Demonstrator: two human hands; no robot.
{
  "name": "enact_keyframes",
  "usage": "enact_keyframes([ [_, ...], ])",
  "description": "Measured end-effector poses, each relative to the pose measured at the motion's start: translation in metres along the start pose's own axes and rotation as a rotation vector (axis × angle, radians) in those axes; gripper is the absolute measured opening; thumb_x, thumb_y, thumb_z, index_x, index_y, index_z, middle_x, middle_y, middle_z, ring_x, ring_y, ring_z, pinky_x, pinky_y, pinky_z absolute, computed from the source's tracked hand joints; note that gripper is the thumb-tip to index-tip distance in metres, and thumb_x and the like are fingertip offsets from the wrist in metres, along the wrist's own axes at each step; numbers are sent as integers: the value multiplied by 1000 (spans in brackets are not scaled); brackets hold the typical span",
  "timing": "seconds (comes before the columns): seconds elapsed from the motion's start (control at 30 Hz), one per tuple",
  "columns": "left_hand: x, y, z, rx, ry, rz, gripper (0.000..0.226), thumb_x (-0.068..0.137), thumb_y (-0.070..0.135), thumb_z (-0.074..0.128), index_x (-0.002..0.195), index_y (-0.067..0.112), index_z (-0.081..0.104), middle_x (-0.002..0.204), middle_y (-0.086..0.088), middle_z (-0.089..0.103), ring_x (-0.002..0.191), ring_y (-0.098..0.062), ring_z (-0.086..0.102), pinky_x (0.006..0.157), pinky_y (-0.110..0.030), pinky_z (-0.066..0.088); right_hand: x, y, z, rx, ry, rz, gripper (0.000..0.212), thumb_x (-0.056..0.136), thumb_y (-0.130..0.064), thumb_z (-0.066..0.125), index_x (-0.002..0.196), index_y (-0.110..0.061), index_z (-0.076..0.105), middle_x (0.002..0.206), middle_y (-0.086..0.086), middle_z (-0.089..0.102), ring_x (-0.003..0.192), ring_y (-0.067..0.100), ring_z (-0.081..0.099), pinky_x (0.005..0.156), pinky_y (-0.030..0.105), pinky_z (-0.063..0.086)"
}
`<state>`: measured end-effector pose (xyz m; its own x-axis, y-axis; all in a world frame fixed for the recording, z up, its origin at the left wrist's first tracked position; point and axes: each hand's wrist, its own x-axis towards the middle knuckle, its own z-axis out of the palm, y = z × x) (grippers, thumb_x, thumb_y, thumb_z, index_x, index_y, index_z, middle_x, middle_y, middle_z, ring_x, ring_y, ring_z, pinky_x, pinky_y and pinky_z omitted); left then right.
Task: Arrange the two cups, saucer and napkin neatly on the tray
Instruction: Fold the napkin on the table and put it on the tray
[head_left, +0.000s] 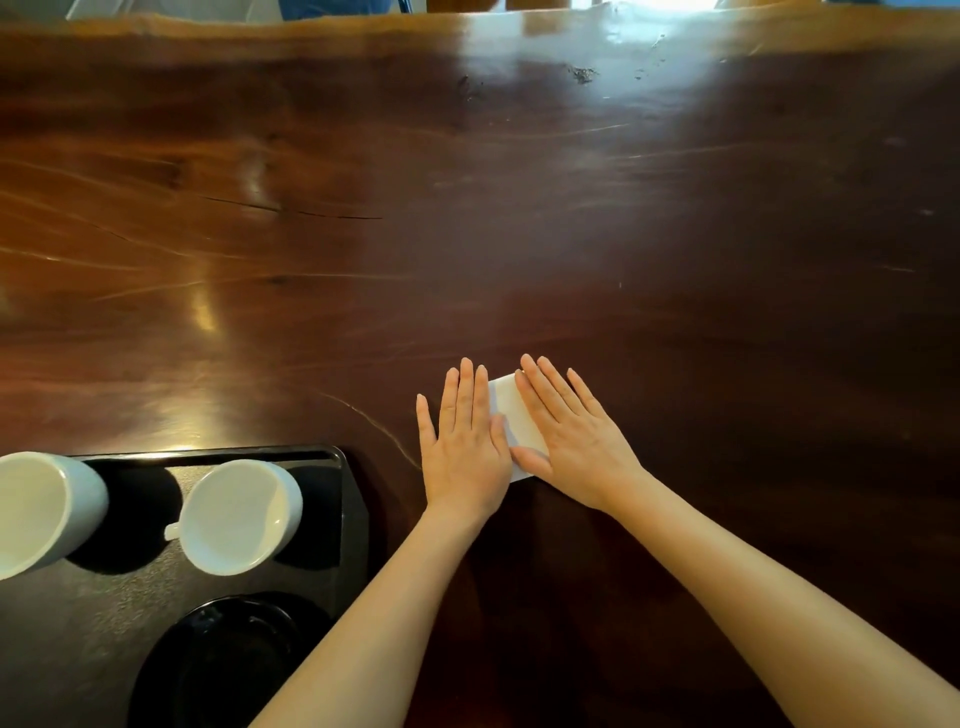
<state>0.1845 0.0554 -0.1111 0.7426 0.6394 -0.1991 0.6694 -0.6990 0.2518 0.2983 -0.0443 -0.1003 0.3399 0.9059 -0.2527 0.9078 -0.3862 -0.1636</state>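
The napkin (511, 415) lies flat on the table (519, 208), pinned under both hands. It is a white folded rectangle, and only a strip of it shows in the gap between them. Its long axis runs from near the wrists away toward the fingertips, leaning slightly to the left at the far end; one far corner peeks out just beyond the right hand's fingers. How much of it is hidden under the palms cannot be told.

The left hand (465, 441) is spread flat, palm down, fingers straight and pointing away from the person, with its thumb side touching the napkin's left edge. The right hand (571, 436) is likewise flat and open, palm down, its fingers angled up and to the left across the napkin's right portion, its thumb lying on the near end of the paper. Neither hand grips anything; both press down with extended fingers. The two thumbs sit just beside each other.

To the left of the left hand, near its forearm, sits a dark tray (340, 467) on the table. On the tray, a white cup (239, 517) stands nearest the hands, upright and empty, its small handle pointing away from them. A second white cup (41, 512) stands farther left, partly cut off by the frame edge. Nearer the person, beside the left forearm, a black saucer (223, 665) rests on the tray.
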Motion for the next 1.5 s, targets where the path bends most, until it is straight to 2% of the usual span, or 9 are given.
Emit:
enact_keyframes([
  [0.2,2,0,-12,69,-117,27,57,95,42,-1,146,21,-15,161,2,-11,145,-13,-17,119,-46,-7,-4,-1,-4,25,-29,48,85,85,-69,11,142,-16,-23,151,-1,-28,141,15,-23,114,33,-14],
  [0.3,15,6,-35,105,-143,64,58,100,38,28,151,16,14,160,-8,14,148,-23,10,120,-43,9,-3,-1,-5,59,-54,43,92,84,-71,21,141,-14,-24,151,0,-29,142,14,-23,117,33,-12],
  [0.43,52,17,-55,-23,-193,124,41,92,37,49,124,12,49,123,-10,52,114,-27,51,89,-37,43,-2,2,-8,90,-71,6,93,80,-74,18,141,-17,-24,154,0,-26,144,13,-22,120,35,-9],
  [0.63,81,20,-82,-199,-627,166,23,90,34,50,90,12,56,84,0,55,82,-21,53,60,-25,37,-6,-1,-13,273,-19,115,106,79,-68,47,148,-16,-17,159,-2,-14,147,15,-11,122,37,-1],
  [0.8,55,-3,-86,-1041,-757,-48,21,94,28,53,111,15,49,100,-3,59,87,-19,62,72,-31,52,-19,-17,-20,864,296,535,62,84,-39,64,137,-18,39,127,-4,47,125,18,39,94,29,45],
  [0.97,31,-6,-75,-1516,-596,-171,36,91,19,58,125,15,47,109,-4,64,93,-18,66,76,-34,57,-6,-35,-38,1406,308,870,43,90,-42,55,122,-15,46,104,-1,57,88,11,58,62,20,47],
  [1.13,26,-18,-73,-1570,-609,-292,42,83,24,62,123,10,59,119,-12,66,107,-28,64,94,-46,50,0,-46,-44,1162,296,753,39,97,-43,38,96,-7,54,84,3,57,69,11,55,57,24,43],
  [1.3,29,-29,-94,-1153,-689,-232,26,87,39,62,102,21,72,94,3,73,85,-13,70,71,-27,55,-4,-43,-42,876,99,452,46,96,-48,34,75,-8,46,66,5,49,59,14,45,55,33,33],
  [1.5,13,-21,-87,-1059,-499,-167,17,92,29,58,97,20,71,100,-1,71,92,-16,67,77,-27,53,-4,-33,-42,786,8,383,40,94,-47,40,67,-18,42,62,-5,44,58,12,39,55,30,29],
])
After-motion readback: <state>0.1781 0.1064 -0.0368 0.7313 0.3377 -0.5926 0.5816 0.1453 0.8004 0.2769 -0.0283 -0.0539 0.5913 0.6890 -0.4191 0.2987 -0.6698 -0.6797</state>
